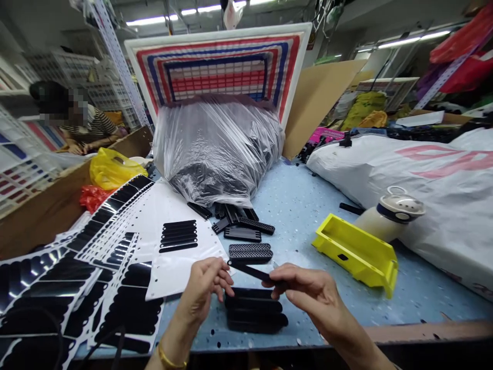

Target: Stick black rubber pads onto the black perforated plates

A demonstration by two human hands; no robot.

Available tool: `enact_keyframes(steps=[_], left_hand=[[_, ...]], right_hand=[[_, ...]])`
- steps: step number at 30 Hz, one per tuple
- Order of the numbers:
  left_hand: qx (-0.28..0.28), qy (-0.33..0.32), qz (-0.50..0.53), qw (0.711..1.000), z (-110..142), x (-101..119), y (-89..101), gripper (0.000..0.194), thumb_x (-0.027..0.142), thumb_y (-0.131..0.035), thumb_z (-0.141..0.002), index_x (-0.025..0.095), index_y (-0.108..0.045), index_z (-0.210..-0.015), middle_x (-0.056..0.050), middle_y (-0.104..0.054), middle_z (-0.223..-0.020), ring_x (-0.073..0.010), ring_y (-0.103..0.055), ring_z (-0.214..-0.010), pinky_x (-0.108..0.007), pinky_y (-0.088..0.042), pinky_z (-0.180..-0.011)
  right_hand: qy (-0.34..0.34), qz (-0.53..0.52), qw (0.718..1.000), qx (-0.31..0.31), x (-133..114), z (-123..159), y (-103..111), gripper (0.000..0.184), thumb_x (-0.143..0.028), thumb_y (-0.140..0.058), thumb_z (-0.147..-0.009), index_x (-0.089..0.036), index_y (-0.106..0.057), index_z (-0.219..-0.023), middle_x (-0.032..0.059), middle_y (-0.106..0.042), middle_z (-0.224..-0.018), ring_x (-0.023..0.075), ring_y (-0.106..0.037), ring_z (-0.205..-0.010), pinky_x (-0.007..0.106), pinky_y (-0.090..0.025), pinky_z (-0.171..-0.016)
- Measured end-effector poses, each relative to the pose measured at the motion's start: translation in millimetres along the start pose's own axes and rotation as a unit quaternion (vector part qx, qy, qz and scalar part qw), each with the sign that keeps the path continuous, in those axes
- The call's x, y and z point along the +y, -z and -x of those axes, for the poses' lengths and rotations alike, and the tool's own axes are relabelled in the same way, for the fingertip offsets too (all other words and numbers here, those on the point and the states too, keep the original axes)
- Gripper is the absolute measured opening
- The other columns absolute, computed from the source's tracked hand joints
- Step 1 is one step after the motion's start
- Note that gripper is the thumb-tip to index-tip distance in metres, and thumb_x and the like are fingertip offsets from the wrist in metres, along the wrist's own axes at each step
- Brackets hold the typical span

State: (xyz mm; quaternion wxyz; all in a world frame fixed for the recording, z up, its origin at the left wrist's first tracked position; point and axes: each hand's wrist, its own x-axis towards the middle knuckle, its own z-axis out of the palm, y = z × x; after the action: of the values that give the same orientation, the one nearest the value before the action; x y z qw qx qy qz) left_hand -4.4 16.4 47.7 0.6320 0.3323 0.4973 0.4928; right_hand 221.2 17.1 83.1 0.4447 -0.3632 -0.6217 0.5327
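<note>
My right hand (308, 290) pinches a slim black strip (248, 270) by its right end. The strip has a small round mark at its left tip and slants up to the left. At that tip is my left hand (208, 285), its fingers loosely bent and apart; whether they touch the strip I cannot tell. Below both hands lies a row of black elongated pieces (256, 314) with rounded ends. Just beyond the strip, a black piece with a patterned, perforated face (250, 253) rests on the blue table (296, 200).
A plastic bag of black pieces (219, 149) spills onto the table. Sticker sheets (127, 288) cover the left side, with a white sheet (154, 280) beside them. Right are a yellow bin (356, 257), a bottle (393, 213) and a white sack (435, 169). A person (90, 123) sits far left.
</note>
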Motion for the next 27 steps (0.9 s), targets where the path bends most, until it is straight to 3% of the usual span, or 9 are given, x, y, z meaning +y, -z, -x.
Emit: enact_keyframes(steps=[2, 5, 8, 10, 12, 15, 20, 23, 27], left_hand=[[-0.024, -0.001, 0.031, 0.999, -5, -3, -11.6, 0.043, 0.052, -0.077, -0.065, 0.013, -0.059, -0.064, -0.005, -0.065, -0.054, -0.014, -0.061, -0.04, -0.017, -0.029, -0.035], [-0.018, -0.014, 0.075, 0.997, -12, -6, -13.4, 0.038, 0.043, -0.082, -0.061, 0.013, -0.058, -0.061, -0.005, -0.066, -0.053, -0.0126, -0.06, -0.039, -0.016, -0.029, -0.034], [0.026, -0.026, 0.11, 0.993, -19, -10, -10.7, 0.037, 0.04, -0.084, -0.058, 0.013, -0.059, -0.059, -0.005, -0.066, -0.053, -0.0119, -0.06, -0.04, -0.015, -0.03, -0.035], [0.05, -0.023, 0.12, 0.991, -22, -14, -11.2, 0.038, 0.039, -0.085, -0.056, 0.012, -0.059, -0.058, -0.005, -0.066, -0.053, -0.012, -0.06, -0.04, -0.015, -0.03, -0.035], [0.053, -0.012, 0.125, 0.991, -23, -18, -13.8, 0.038, 0.039, -0.085, -0.056, 0.012, -0.059, -0.058, -0.005, -0.066, -0.053, -0.0127, -0.061, -0.041, -0.015, -0.03, -0.034], [0.042, 0.001, 0.141, 0.989, -23, -22, -18.4, 0.039, 0.04, -0.086, -0.056, 0.012, -0.06, -0.059, -0.006, -0.066, -0.054, -0.0136, -0.062, -0.042, -0.016, -0.031, -0.034], [0.032, 0.009, 0.161, 0.986, -24, -25, -19.3, 0.041, 0.043, -0.087, -0.056, 0.012, -0.06, -0.061, -0.006, -0.068, -0.056, -0.0144, -0.064, -0.046, -0.016, -0.034, -0.035], [0.043, 0.007, 0.098, 0.994, -30, -28, -14.0, 0.04, 0.047, -0.083, -0.056, 0.014, -0.061, -0.06, -0.006, -0.068, -0.057, -0.0164, -0.064, -0.046, -0.018, -0.034, -0.035], [0.097, -0.047, -0.147, 0.983, -40, -30, 1.2, 0.033, 0.045, -0.077, -0.06, 0.013, -0.067, -0.056, -0.002, -0.058, -0.044, -0.0139, -0.055, -0.04, -0.021, -0.033, -0.037]], right_hand=[[-0.001, 0.012, 1.0, -0.02, 4, -1, 1, 0.019, -0.022, -0.067, -0.074, -0.022, -0.078, -0.088, 0.0074, -0.072, -0.081, 0.0203, -0.068, -0.065, 0.034, -0.06, -0.062], [-0.03, 0.022, 0.999, -0.036, 16, -1, 10, 0.022, -0.026, -0.066, -0.074, -0.021, -0.078, -0.092, 0.0087, -0.074, -0.082, 0.0235, -0.07, -0.07, 0.035, -0.06, -0.061], [-0.053, 0.094, 0.994, 0.029, 31, -5, 22, 0.03, -0.035, -0.067, -0.078, -0.02, -0.076, -0.101, 0.0114, -0.077, -0.089, 0.0258, -0.072, -0.073, 0.034, -0.06, -0.054], [-0.01, 0.193, 0.977, 0.086, 41, -10, 28, 0.028, -0.037, -0.068, -0.079, -0.021, -0.077, -0.099, 0.0111, -0.077, -0.089, 0.0251, -0.073, -0.072, 0.032, -0.06, -0.052], [0.072, 0.284, 0.951, 0.101, 48, -15, 30, 0.022, -0.035, -0.069, -0.079, -0.022, -0.077, -0.096, 0.0098, -0.077, -0.088, 0.0243, -0.072, -0.073, 0.032, -0.06, -0.056], [0.183, 0.38, 0.904, 0.064, 58, -22, 25, 0.019, -0.029, -0.067, -0.082, -0.02, -0.076, -0.096, 0.01, -0.076, -0.084, 0.0244, -0.072, -0.075, 0.035, -0.06, -0.065], [0.223, 0.473, 0.852, 0.009, 70, -26, 15, 0.021, -0.019, -0.053, -0.09, -0.016, -0.074, -0.092, 0.0089, -0.072, -0.073, 0.0213, -0.068, -0.065, 0.032, -0.055, -0.059], [0.229, 0.477, 0.848, -0.006, 71, -26, 15, 0.025, -0.017, -0.048, -0.093, -0.016, -0.073, -0.093, 0.0086, -0.072, -0.072, 0.0201, -0.067, -0.065, 0.03, -0.053, -0.059], [0.195, 0.486, 0.851, -0.037, 67, -22, 28, 0.03, -0.02, -0.045, -0.095, -0.016, -0.072, -0.081, 0.0076, -0.067, -0.065, 0.0196, -0.063, -0.06, 0.03, -0.049, -0.055]])
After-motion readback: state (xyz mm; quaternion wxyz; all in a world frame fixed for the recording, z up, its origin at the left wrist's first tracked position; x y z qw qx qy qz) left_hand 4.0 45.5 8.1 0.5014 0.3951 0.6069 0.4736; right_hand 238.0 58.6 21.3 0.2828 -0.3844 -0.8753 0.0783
